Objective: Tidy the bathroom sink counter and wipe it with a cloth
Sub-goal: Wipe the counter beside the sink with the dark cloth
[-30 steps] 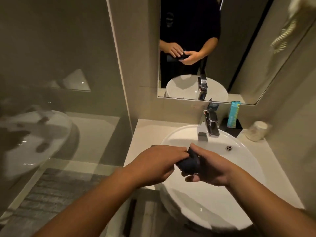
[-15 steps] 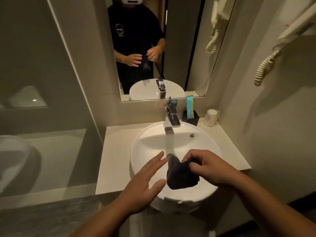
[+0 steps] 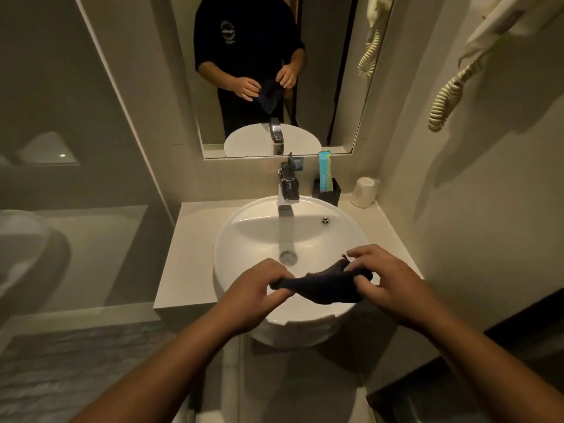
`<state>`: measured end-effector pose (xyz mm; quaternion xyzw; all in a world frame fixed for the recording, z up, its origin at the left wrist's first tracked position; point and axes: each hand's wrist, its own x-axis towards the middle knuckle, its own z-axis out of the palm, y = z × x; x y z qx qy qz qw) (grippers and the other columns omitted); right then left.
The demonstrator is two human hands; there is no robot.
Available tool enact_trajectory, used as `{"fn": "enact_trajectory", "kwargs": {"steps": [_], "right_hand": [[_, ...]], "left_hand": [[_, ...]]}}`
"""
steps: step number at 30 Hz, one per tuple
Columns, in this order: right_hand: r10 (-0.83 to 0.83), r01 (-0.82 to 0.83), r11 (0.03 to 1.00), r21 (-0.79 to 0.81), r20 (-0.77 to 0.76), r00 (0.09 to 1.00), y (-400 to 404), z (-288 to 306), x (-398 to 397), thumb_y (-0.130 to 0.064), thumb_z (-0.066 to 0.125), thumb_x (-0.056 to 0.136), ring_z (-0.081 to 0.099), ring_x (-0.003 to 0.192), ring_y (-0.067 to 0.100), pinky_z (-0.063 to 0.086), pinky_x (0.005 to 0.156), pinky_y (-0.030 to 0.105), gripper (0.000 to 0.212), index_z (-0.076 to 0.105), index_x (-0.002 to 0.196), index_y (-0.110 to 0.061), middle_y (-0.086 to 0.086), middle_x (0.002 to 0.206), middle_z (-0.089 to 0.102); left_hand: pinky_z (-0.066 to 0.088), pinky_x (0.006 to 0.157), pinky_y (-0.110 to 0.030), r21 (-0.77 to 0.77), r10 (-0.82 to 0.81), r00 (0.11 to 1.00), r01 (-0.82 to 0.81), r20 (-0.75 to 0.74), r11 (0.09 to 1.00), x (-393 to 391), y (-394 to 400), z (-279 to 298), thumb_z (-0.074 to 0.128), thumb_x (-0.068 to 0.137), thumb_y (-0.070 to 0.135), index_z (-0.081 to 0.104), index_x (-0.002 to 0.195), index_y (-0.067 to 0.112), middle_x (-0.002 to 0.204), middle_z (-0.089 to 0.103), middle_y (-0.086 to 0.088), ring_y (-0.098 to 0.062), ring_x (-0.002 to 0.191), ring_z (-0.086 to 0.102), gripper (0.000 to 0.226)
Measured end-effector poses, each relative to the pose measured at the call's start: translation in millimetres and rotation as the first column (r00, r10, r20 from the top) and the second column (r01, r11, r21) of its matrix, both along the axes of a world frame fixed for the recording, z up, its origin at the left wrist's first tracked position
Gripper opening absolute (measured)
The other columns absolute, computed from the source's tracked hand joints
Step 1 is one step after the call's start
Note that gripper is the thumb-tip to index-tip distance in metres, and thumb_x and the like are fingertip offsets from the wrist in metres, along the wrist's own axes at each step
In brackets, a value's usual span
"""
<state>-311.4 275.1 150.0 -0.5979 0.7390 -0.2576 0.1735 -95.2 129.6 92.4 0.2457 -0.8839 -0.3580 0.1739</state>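
Together two hands, left hand (image 3: 254, 290), right hand (image 3: 386, 280), one cloth (image 3: 323, 285)

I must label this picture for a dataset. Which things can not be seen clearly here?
Head view only:
- Cloth: ends hidden inside the left hand and right hand; its size cannot be told.
- Print on the blue packet and the wrapped cup: too small.
- Sink: near rim covered by hands and cloth.
- Hair dryer: cut off by the top edge.
- Left fixture: blurred behind glass.
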Motion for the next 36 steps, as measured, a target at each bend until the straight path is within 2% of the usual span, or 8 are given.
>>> {"fn": "enact_trajectory", "kwargs": {"steps": [4,8,11,13,17,21,32,36], "right_hand": [[0.063,-0.063,0.998,0.015,-0.006,0.998,32,-31,-11,-0.016,0.061,0.087,0.048,0.109,-0.002,0.038,0.090,0.011,0.016,0.067,0.093,-0.029,-0.022,0.115,0.051],[0.129,-0.171,0.959,0.225,0.191,0.973,57,-62,-15,-0.025,0.058,0.086,0.061,0.086,-0.002,0.052,0.073,0.019,0.014,0.063,0.087,-0.038,-0.018,0.090,0.066],[0.160,-0.257,0.916,0.309,0.308,0.938,61,-85,-17,-0.025,0.055,0.086,0.062,0.082,-0.004,0.049,0.067,0.015,0.021,0.062,0.091,-0.044,-0.023,0.091,0.066],[0.158,-0.269,0.905,0.330,0.328,0.931,48,-99,-20,-0.026,0.054,0.087,0.062,0.086,-0.005,0.047,0.069,0.012,0.024,0.059,0.094,-0.048,-0.025,0.096,0.065],[0.055,-0.122,0.933,0.339,0.201,0.978,-7,-138,-34,-0.028,0.055,0.091,0.058,0.092,0.000,0.046,0.076,0.017,0.024,0.052,0.110,-0.043,-0.017,0.108,0.062],[-0.060,0.010,0.930,0.367,0.125,0.990,-58,-161,-44,-0.023,0.055,0.094,0.057,0.096,0.013,0.045,0.078,0.023,0.028,0.052,0.121,-0.028,-0.001,0.119,0.064],[-0.173,0.141,0.925,0.352,0.061,0.983,-68,-167,-35,-0.023,0.053,0.096,0.061,0.103,0.024,0.051,0.091,0.037,0.022,0.056,0.117,-0.024,0.006,0.117,0.066],[-0.239,0.209,0.929,0.307,0.063,0.969,-70,-167,-31,-0.025,0.054,0.095,0.061,0.094,0.020,0.051,0.084,0.034,0.018,0.057,0.114,-0.023,0.006,0.112,0.067]], "left_hand": [[0.045,0.072,-0.013,0.014,0.048,0.996,-0.049,0.076,0.999,9,48,-6,0.057,0.088,0.041,0.058,0.093,0.051,0.091,0.060,0.029,0.006,0.091,0.054,0.012],[0.047,0.074,-0.011,0.160,0.067,0.987,-0.090,0.143,0.983,17,81,-27,0.059,0.082,0.038,0.060,0.094,0.049,0.092,0.064,0.030,0.008,0.087,0.059,0.017],[0.049,0.081,-0.023,0.291,0.068,0.982,-0.118,0.177,0.950,25,90,-48,0.058,0.081,0.043,0.063,0.092,0.042,0.090,0.066,0.023,0.002,0.088,0.061,0.013],[0.050,0.082,-0.029,0.306,0.094,0.971,-0.160,0.221,0.939,25,82,-63,0.058,0.082,0.044,0.061,0.093,0.041,0.090,0.066,0.021,0.002,0.089,0.061,0.012],[0.052,0.077,-0.030,0.166,0.193,0.929,-0.255,0.316,0.953,0,37,-87,0.054,0.088,0.044,0.056,0.099,0.041,0.093,0.064,0.019,-0.001,0.086,0.059,0.012],[0.050,0.082,-0.035,-0.066,0.224,0.886,-0.216,0.405,0.974,-30,-6,-106,0.048,0.094,0.041,0.052,0.120,0.028,0.109,0.069,-0.002,-0.022,0.097,0.063,0.030],[0.046,0.085,-0.037,-0.086,0.250,0.823,-0.241,0.510,0.967,-41,-28,-124,0.046,0.096,0.041,0.047,0.127,0.025,0.113,0.067,-0.007,-0.024,0.096,0.063,0.035],[0.045,0.084,-0.037,-0.144,0.291,0.799,-0.253,0.526,0.957,-42,-29,-124,0.044,0.096,0.041,0.048,0.125,0.024,0.111,0.068,-0.008,-0.025,0.094,0.063,0.034]]}}
